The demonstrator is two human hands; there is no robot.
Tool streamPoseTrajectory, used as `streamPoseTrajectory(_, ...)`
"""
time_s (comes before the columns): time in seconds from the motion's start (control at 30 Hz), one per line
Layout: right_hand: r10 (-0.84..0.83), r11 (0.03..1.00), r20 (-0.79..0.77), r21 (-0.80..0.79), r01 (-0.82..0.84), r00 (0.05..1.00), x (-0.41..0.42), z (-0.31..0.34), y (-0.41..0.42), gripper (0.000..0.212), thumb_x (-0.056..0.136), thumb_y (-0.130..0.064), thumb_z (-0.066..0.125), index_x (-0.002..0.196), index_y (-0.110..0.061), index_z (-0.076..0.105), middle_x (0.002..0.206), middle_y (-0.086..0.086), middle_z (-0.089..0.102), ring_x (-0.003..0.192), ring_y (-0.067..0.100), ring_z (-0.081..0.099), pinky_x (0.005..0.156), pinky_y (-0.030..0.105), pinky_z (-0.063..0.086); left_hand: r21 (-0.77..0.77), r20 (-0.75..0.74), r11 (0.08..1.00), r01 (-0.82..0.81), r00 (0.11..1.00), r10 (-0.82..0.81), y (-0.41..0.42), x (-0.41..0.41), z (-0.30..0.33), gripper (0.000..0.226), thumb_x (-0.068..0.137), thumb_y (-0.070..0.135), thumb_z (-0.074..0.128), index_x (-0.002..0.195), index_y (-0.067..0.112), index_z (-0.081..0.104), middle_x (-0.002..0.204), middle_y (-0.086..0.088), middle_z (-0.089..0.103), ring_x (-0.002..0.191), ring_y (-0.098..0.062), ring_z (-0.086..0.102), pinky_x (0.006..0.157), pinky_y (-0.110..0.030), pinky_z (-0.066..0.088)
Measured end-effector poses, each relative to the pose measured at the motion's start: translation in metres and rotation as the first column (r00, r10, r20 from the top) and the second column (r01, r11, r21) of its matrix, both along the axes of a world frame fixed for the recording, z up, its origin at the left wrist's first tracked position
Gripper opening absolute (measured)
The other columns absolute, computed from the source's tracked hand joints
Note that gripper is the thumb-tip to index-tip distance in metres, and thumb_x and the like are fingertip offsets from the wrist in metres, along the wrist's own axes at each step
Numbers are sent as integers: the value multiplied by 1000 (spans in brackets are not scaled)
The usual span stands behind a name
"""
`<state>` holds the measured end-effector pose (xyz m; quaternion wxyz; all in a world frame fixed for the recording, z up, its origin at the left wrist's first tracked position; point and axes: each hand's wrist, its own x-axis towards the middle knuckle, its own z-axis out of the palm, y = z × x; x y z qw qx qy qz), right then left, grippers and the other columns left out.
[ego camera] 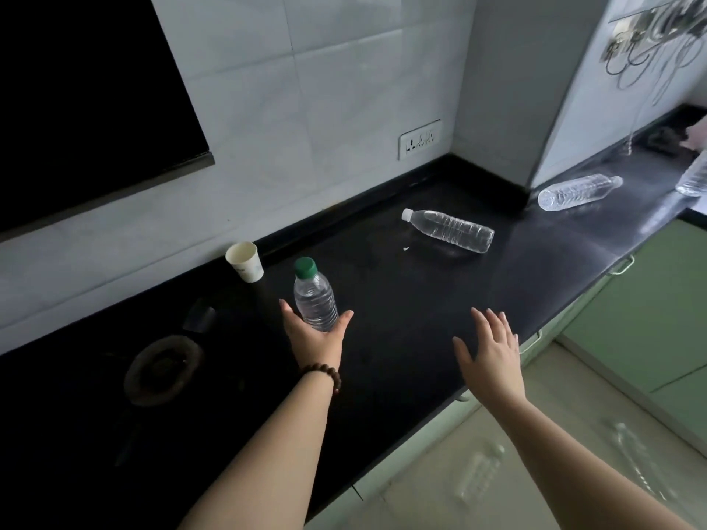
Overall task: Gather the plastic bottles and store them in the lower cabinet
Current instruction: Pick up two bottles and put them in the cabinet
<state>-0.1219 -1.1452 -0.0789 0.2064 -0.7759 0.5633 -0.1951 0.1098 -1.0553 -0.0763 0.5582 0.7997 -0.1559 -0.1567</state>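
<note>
Place: you stand in a home kitchen.
Worktop: black stone counter point(421, 300) running into a corner and on to your right.
Walls: pale glazed tiles point(325, 109) with a wall socket point(419, 139).
Cooking: a gas burner point(162, 371) set in the counter at your left, dark hood point(76, 101) above it.
Storage: green lower cabinets point(646, 311) with metal handles.
Floor: light tiles point(440, 472).

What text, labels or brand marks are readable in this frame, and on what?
None readable.
paper cup: faint greenish print low on the side, too blurred to read.
green-capped bottle at the left hand: no label visible.
white-capped bottle lying on the counter: no label visible.
wall socket: only pin holes and switches, no text.
</note>
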Motion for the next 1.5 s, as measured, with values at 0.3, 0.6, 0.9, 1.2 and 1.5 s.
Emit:
streamPoseTrajectory(0.3, 73, 996, -30, 47, -71, 997, -2, -9, -28, 60, 95, -37, 50, 148, -17, 29, 156, 7, 26, 147, 23, 5, 119, 43, 7, -27, -48, 997, -72, 996, 70, -23, 14, -8, 55, 63, 33, 87, 107, 29, 54, 89, 20, 57, 88, -8, 63, 68, -17, 41)
streamPoseTrajectory(0.6, 24, 1000, -3, 18, -24, 1000, -53, -11, -36, 61, 95, -39, 50, 149, -19, 28, 157, 6, 23, 147, 22, 4, 119, 41, 8, -61, 29, 958, 279, 960, -277, -43, -75, 13, 41, 65, 29, 86, 97, 19, 62, 89, 6, 71, 80, -3, 68, 70, -22, 52)
streamPoseTrajectory(0.9, 60, 995, -37, 87, -56, 998, -153, -43, -61, 65, 94, -45, 47, 150, -24, 22, 160, 4, 13, 148, 20, 0, 120, 41, 2, -29, 9, 934, 356, 934, -356, -60, -230, 3, 43, 56, 37, 85, 87, 22, 60, 79, 8, 70, 71, -3, 67, 63, -19, 53)
streamPoseTrajectory(1.2, 101, 956, -131, 288, -59, 986, -253, -134, -63, 69, 92, -45, 50, 150, -21, 22, 159, 7, 14, 148, 22, 1, 119, 40, 2, 312, -141, 888, 337, 941, -308, -34, -324, -104, 41, 61, 41, 84, 82, 27, 52, 78, 12, 65, 67, 8, 60, 52, -5, 40)
streamPoseTrajectory(1.5, 8, 829, -201, 549, 106, 979, -255, -330, -36, 79, 88, -54, 50, 150, -18, 19, 159, 10, 15, 147, 22, 6, 119, 42, 9, 582, -258, 725, 368, 929, -264, -7, -323, -296, 50, 60, 48, 82, 94, 25, 54, 85, 8, 63, 76, -13, 60, 63, -23, 43)
